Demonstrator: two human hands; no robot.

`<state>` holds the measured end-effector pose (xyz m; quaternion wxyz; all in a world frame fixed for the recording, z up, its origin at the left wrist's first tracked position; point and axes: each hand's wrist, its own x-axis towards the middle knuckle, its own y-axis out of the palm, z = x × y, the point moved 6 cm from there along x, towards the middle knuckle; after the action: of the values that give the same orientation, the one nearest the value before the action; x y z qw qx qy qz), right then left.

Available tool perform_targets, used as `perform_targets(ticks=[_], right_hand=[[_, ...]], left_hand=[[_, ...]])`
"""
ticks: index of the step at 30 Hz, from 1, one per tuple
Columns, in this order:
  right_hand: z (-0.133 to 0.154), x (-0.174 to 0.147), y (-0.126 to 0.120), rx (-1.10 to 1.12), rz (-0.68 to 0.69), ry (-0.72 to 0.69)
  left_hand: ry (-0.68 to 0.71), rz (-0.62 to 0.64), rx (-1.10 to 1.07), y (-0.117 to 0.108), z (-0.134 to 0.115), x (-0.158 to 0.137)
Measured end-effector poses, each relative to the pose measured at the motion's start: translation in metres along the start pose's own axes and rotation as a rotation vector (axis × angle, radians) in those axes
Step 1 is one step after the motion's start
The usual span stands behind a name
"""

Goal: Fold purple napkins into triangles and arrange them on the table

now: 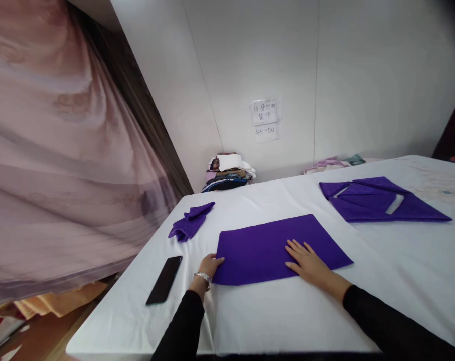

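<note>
A flat purple cloth napkin [261, 250], shaped like a rectangle with slanted sides, lies on the white-covered table [272, 321]. My left hand [209, 265] pinches its left edge, thumb on top and the other fingers partly hidden. On the right half of the napkin my right hand [305, 261] rests palm down, fingers stretched out and slightly spread. Farther right lies a second purple cloth [377, 200], folded and showing light grey strips. A small crumpled purple cloth [191, 221] sits beyond my left hand.
A black phone [164, 281] lies left of my left hand. Behind the table's far edge is a stack of folded clothes [229, 173], with more fabric [328, 164] to its right. Handwritten paper signs [265, 119] hang on the wall. A pink curtain [54, 140] drapes along the left.
</note>
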<state>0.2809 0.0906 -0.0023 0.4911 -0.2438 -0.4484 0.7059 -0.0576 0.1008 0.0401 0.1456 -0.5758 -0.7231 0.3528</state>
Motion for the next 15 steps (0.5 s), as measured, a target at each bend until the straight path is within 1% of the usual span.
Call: perform_targets(ticks=[2,5,7,8,9,11,13,15], right_hand=[[0.000,0.000,-0.005,0.148,-0.059,0.008],[-0.001,0.003,-0.014,0.517,-0.195,0.073],[-0.006,0.006,-0.016,0.829,-0.242,0.136],[-0.009,0.008,-0.015,0.986,-0.245,0.156],[-0.012,0.009,-0.015,1.130,-0.241,0.165],[-0.020,0.010,-0.018,1.340,-0.233,0.169],[-0.032,0.008,-0.025,1.412,-0.234,0.201],[-0.049,0.003,-0.033,1.392,-0.251,0.277]], left_hand=[[0.019,0.080,-0.103,-0.001,-0.019,-0.001],[0.072,0.179,-0.219,0.006,-0.066,-0.001],[0.114,0.229,-0.261,0.022,-0.106,-0.001],[0.132,0.251,-0.272,0.034,-0.126,-0.001],[0.149,0.272,-0.278,0.050,-0.146,-0.002],[0.184,0.317,-0.286,0.091,-0.184,-0.007],[0.235,0.363,-0.296,0.140,-0.214,-0.019],[0.283,0.401,-0.315,0.188,-0.233,-0.033]])
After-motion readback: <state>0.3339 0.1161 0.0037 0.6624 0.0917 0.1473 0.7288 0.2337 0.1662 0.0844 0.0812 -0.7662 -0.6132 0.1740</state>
